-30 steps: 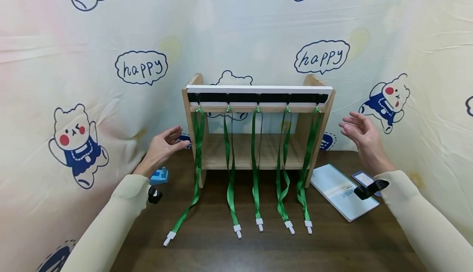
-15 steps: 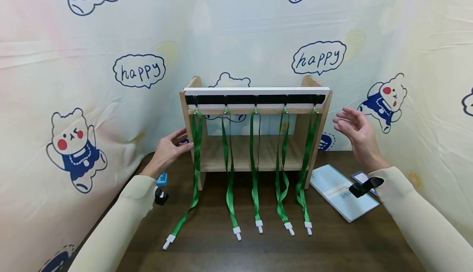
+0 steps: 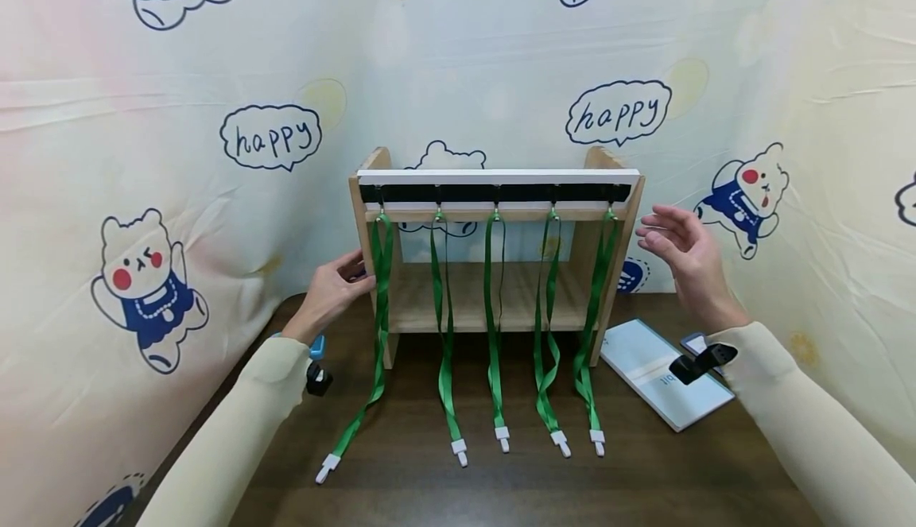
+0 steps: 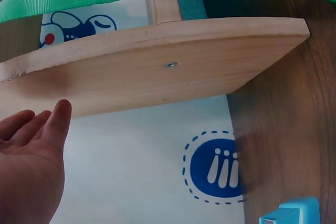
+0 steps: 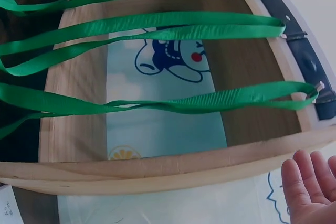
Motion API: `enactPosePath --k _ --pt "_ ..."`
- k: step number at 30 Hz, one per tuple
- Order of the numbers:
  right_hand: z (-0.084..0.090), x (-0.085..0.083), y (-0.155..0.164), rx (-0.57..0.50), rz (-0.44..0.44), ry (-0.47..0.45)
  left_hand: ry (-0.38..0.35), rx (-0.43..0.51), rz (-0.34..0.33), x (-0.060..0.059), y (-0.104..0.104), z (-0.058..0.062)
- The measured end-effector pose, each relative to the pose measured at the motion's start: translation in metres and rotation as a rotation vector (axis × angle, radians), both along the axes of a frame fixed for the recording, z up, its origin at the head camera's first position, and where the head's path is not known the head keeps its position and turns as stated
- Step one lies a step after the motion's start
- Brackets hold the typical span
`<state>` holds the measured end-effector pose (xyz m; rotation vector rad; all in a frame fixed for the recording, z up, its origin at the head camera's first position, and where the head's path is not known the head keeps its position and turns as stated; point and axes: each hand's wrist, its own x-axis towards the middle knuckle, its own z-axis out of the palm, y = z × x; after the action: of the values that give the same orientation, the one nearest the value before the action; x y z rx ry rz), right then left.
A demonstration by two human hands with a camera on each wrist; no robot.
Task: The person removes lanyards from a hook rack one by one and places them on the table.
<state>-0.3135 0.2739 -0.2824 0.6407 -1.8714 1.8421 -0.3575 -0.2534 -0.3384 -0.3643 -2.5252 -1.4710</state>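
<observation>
A wooden rack (image 3: pixel 447 273) stands on the table, with a white-and-black strip (image 3: pixel 498 191) along its top front. From hooks on this strip hang several green lanyards (image 3: pixel 492 304), their white clips (image 3: pixel 460 452) lying on the tabletop. My left hand (image 3: pixel 329 296) is at the rack's left side panel (image 4: pixel 173 66), fingers extended; whether the fingertips touch the wood, I cannot tell. To the right of the rack, my right hand (image 3: pixel 690 261) is raised beside the right panel (image 5: pixel 173 174), a small gap away. Its fingers are loosely bent around nothing.
A light-blue booklet (image 3: pixel 658 372) lies right of the rack, partly under a blue-edged card (image 3: pixel 694 342). At the left, a small blue object (image 4: pixel 291 213) sits on the table behind my left wrist. Patterned cloth (image 3: pixel 458 74) surrounds the table.
My left hand has moved right, up to the rack's left panel. My right hand has shifted slightly left, closer to the right panel. The rack and lanyards have stayed in place.
</observation>
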Motion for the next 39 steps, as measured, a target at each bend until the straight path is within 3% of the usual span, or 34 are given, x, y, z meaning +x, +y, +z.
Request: enactPosePath --k 11,20,29,39 --pt "0.001 0.002 -0.010 0.085 -0.042 0.016 0.004 -0.046 0.030 -0.003 0.004 -0.004" --pt "0.005 0.001 -0.019 0.288 -0.199 0.022 0.010 -0.047 0.038 -0.005 0.006 -0.003" --pt "0.006 -0.003 -0.027 0.333 -0.257 0.014 -0.008 -0.026 0.074 -0.005 0.007 -0.001" --pt "0.005 -0.006 -0.037 0.408 -0.383 0.022 -0.016 -0.015 0.111 -0.006 0.009 0.002"
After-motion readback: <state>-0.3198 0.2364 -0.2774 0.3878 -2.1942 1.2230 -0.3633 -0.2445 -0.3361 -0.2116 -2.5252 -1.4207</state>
